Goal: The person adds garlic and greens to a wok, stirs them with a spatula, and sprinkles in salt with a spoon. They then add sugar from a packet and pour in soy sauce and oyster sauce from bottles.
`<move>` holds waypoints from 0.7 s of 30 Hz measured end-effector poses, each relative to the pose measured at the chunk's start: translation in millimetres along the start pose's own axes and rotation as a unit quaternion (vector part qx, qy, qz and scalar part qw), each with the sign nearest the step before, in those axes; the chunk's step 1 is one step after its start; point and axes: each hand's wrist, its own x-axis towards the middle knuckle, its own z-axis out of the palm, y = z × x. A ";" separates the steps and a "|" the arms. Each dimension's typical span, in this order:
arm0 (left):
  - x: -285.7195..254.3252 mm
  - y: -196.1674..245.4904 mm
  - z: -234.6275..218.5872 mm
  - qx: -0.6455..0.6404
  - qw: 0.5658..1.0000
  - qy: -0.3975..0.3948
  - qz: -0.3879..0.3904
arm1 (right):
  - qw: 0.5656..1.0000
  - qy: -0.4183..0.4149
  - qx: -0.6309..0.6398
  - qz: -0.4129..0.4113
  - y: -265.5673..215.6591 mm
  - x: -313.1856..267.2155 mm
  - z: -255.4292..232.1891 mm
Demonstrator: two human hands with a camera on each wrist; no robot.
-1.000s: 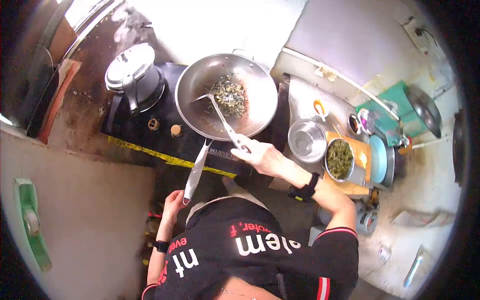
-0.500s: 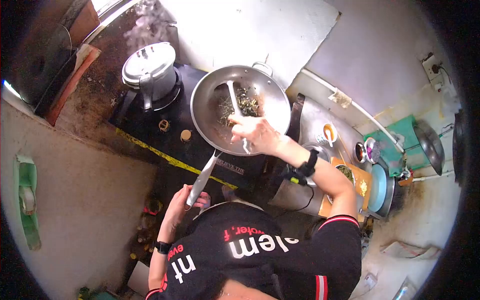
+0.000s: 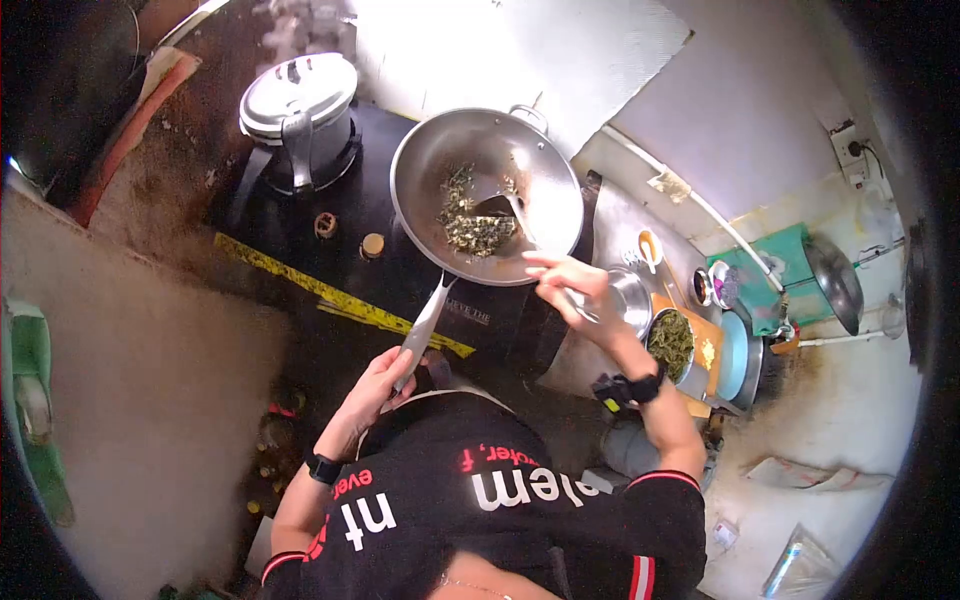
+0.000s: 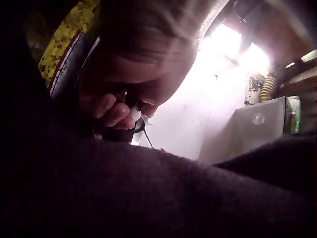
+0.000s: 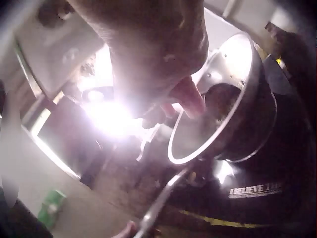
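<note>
A steel wok (image 3: 425, 160) sits on the black stovetop, with chopped dark green and pale food (image 3: 478, 236) gathered low on its inner slope. My left hand (image 3: 376, 386) grips the end of the wok's long metal handle (image 3: 430, 315); in the left wrist view its fingers (image 4: 116, 115) are curled. Beyond the wok's right-front rim, my right hand (image 3: 582, 290) holds a metal spatula (image 3: 522, 222) by its handle. The spatula's blade reaches into the wok at the edge of the food. In the right wrist view, the right hand (image 5: 158, 64) hides most of the spatula.
A steaming pressure cooker (image 3: 302, 115) stands left of the wok, with two small round-topped items near the stove's front. At right are a metal bowl (image 3: 628, 298), a bowl of dark greens (image 3: 671, 342), a wooden board (image 3: 703, 352) and a blue plate (image 3: 735, 355).
My left hand has gone from touching the wok handle's end to gripping it. The right hand moved over the wok, then back right with the spatula. The food has shifted toward the wok's front.
</note>
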 end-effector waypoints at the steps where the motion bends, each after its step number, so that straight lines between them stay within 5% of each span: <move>1: 0.0 0.0 -0.6 0.007 1.000 -0.006 0.005 | 1.000 -0.004 0.000 0.002 -9.1 -4.5 -10.3; 6: 1.9 -0.2 1.4 -0.001 1.000 0.006 0.007 | 0.989 -0.135 -0.064 0.022 -21.7 -25.9 -20.9; 12: 1.1 -2.4 0.7 -0.005 1.000 0.010 0.009 | 0.980 -0.024 -0.170 -0.100 59.4 25.9 4.1; 18: 1.4 -5.6 -1.5 -0.031 1.000 0.005 0.000 | 0.988 0.084 -0.086 -0.096 106.5 74.7 40.7; 19: 2.2 -6.8 -2.4 -0.032 0.999 0.006 -0.001 | 0.999 0.006 -0.039 -0.006 97.1 66.6 45.1; 21: 4.6 -11.0 -3.1 -0.017 1.000 0.018 0.005 | 0.993 -0.007 -0.068 -0.099 67.7 53.8 51.5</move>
